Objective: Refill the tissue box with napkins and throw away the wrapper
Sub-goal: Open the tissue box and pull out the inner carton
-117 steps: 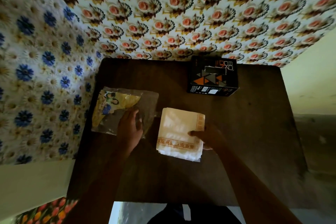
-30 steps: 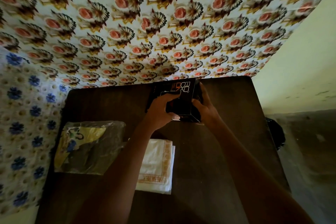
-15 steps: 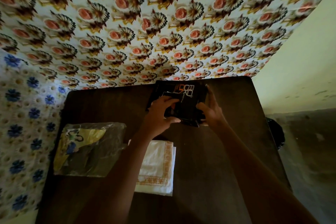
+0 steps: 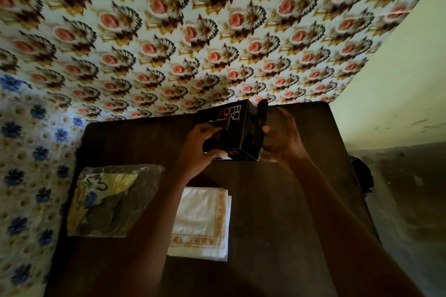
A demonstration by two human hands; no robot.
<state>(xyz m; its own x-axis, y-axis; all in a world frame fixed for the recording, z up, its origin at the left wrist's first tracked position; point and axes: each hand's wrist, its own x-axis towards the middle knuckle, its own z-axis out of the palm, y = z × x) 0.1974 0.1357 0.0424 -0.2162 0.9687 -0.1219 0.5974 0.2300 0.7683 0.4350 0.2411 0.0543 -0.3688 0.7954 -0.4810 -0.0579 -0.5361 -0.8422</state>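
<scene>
Since half a second ago the one black tissue box (image 4: pixel 231 132) has been tipped up off the dark table (image 4: pixel 277 200) at its far edge, and a flap (image 4: pixel 261 116) on its right end now stands open. The left hand (image 4: pixel 200 149) grips the box's left side while the right hand (image 4: pixel 282 137) cups the open end, fingers spread. White and orange lettering on the box is unreadable; nearer lie one napkin stack (image 4: pixel 202 222), partly hidden by the left forearm, and one clear wrapper (image 4: pixel 111 200).

Both arms reach forward; left hand (image 4: pixel 201 149) curled in a grip, right hand (image 4: pixel 281 140) spread beside it
</scene>
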